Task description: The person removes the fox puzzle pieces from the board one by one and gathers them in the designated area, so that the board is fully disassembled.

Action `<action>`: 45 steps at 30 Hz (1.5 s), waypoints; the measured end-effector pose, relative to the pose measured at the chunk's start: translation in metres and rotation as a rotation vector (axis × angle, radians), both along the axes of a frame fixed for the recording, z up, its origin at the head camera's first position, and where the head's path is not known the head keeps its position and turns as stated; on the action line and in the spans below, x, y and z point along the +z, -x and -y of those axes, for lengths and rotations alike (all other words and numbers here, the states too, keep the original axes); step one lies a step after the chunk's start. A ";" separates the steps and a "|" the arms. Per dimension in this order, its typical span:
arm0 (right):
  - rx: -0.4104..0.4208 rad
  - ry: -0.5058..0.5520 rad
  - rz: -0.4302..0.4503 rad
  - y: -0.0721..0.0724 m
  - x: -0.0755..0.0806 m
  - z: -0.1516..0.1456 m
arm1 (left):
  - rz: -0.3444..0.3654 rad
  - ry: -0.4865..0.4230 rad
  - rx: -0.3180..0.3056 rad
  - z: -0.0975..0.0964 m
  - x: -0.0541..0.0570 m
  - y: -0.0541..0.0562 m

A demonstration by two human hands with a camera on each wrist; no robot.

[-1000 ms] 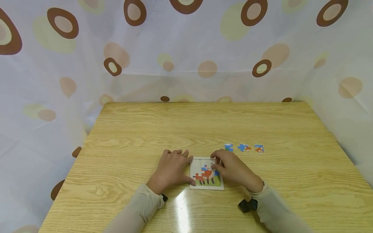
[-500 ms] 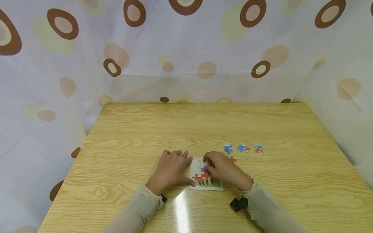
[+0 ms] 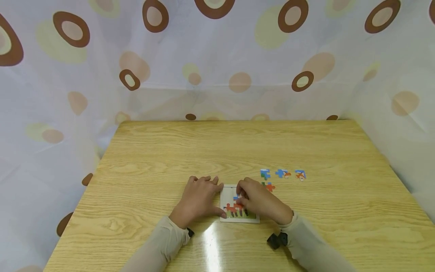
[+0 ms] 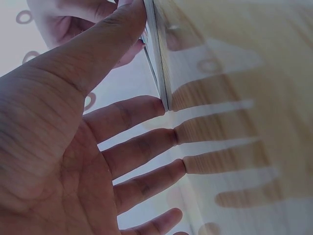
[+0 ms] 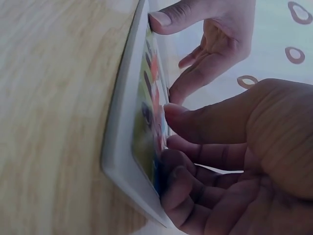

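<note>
A small square jigsaw puzzle tray (image 3: 239, 220) with a pale rim lies before me on the table. Red, black-legged animal pieces (image 3: 232, 207) fill its lower part, while pale backing shows at the upper left. My left hand (image 3: 198, 199) spans the tray's left side with fingers spread; its thumb rests on the lower-left corner and its index finger touches the upper-left. Over the upper right, my right hand (image 3: 264, 199) bends its thumb and index finger onto a puzzle piece (image 3: 235, 198) with blue on it. Those fingers (image 5: 181, 120) partly hide the piece.
Behind the right hand lie loose puzzle pieces: a blue-green one (image 3: 265, 173), a blue-orange one (image 3: 283, 173), one with an animal face (image 3: 300, 174) and a red-green one (image 3: 270, 187). A patterned curtain (image 3: 217, 90) encloses the wooden table (image 3: 153, 151).
My right hand has moved left across the tray, uncovering the red-green loose piece behind it, and then shifted only slightly. The left hand keeps its place at the tray's left side.
</note>
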State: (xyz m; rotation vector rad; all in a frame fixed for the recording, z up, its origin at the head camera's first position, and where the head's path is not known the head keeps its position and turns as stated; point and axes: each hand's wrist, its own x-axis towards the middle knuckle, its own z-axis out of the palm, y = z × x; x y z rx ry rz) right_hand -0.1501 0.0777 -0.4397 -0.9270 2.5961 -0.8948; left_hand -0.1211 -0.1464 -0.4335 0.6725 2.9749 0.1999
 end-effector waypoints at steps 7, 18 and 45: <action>-0.030 -0.015 0.017 -0.003 -0.001 0.001 | -0.006 -0.004 -0.002 0.000 0.000 -0.001; 0.033 0.137 0.200 0.006 -0.002 -0.009 | 0.005 -0.009 0.004 -0.001 0.001 -0.001; 0.012 0.262 0.306 0.022 0.002 -0.066 | -0.003 -0.008 -0.009 0.000 -0.001 -0.002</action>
